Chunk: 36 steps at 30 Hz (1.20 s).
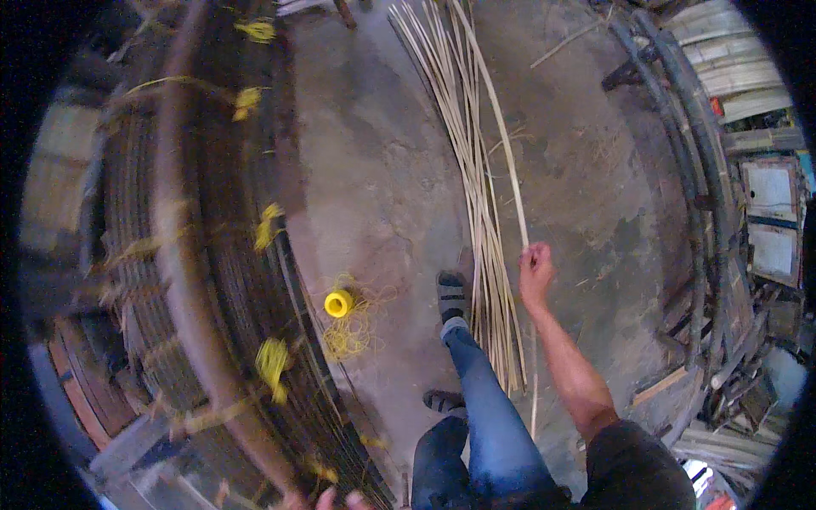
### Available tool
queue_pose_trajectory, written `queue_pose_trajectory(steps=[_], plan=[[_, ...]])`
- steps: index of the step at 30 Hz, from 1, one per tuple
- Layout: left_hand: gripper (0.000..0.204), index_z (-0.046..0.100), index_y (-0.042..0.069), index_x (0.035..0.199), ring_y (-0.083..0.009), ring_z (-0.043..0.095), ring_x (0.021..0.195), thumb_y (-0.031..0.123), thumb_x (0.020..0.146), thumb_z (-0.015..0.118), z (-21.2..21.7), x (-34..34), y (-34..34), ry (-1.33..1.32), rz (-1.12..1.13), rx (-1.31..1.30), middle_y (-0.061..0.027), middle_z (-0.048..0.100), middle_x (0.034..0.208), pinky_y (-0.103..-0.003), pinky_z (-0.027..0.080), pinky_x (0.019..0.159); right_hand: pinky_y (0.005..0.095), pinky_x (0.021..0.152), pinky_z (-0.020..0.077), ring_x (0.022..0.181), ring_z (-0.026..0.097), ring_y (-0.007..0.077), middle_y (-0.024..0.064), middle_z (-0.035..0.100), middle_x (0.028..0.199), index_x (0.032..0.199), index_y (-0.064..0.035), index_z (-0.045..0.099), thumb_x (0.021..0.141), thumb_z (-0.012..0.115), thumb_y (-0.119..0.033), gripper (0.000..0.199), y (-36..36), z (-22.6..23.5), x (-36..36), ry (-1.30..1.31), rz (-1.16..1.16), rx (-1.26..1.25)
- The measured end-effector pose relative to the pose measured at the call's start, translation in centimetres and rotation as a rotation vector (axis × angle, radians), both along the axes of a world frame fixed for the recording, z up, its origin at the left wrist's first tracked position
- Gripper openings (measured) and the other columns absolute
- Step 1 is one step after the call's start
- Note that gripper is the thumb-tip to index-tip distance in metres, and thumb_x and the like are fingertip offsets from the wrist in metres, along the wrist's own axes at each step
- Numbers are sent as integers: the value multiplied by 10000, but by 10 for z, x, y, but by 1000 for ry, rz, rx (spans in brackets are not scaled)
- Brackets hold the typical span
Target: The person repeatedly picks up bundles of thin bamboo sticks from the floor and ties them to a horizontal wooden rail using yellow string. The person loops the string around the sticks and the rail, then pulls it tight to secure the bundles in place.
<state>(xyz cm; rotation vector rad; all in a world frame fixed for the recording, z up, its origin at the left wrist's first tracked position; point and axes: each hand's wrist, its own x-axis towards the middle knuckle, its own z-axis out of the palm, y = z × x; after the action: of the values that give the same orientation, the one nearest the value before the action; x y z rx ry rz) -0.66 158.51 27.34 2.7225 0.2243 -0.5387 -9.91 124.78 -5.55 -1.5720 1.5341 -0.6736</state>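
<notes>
My right hand [535, 270] is closed around a long pale bamboo strip [507, 140]. The strip runs up toward the far end of the floor, and a thinner length shows below the hand. Just left of it, a loose bundle of similar thin bamboo strips [476, 204] lies along the floor past my feet. Only the fingertips of my left hand [340, 500] show at the lower edge, apart and slightly blurred. Nothing is seen in them, and the palm is out of the picture. They are nearest to the low end of a long brown pole [183, 280].
Left of me stands a long stack of dark slats [234, 280] with yellow string ties [270, 225]. A yellow spool [338, 303] sits on the concrete floor beside tangled yellow string [350, 338]. Wooden rails [693, 144] line the right side. My sandalled feet [452, 293] are beside the strips.
</notes>
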Motion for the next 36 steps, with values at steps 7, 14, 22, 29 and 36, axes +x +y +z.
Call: queue_pose_trajectory(steps=[7,14,22,29,36], plan=[[521,351,-1,1288,-370,545,1013,341,919,486,-102,-262,-39,629,-568,-867,-250,544,1098,-395,414,891,333,640,465,687,578,182,79,594,742,908,-25,528,826,568,-134,141,-52,306,89,-346,172,-189],[308,588,57,913,-90,422,581,329,948,448,28,-142,-25,-79,-233,-1082,-7,483,619,-278,354,519,383,946,413,1086,543,273,166,572,1150,1203,24,487,835,597,-184,437,90,471,36,-558,496,-616],[282,627,40,869,-391,604,759,234,902,425,137,-27,149,-509,-347,-654,-213,615,777,-445,455,672,381,740,489,868,632,266,133,647,902,991,-55,607,781,625,-262,295,234,238,-121,41,666,-37],[228,645,37,904,-382,589,765,223,850,525,95,-80,303,-429,-291,-297,-203,609,797,-429,457,683,438,771,488,838,621,373,184,653,913,913,-46,657,815,500,-362,366,243,29,-424,977,1088,212],[452,648,25,942,-426,587,827,438,905,466,178,-133,343,62,-158,49,-243,625,866,-501,450,717,433,766,489,821,626,366,184,656,916,919,-43,658,816,502,-329,341,161,87,-333,843,710,463]])
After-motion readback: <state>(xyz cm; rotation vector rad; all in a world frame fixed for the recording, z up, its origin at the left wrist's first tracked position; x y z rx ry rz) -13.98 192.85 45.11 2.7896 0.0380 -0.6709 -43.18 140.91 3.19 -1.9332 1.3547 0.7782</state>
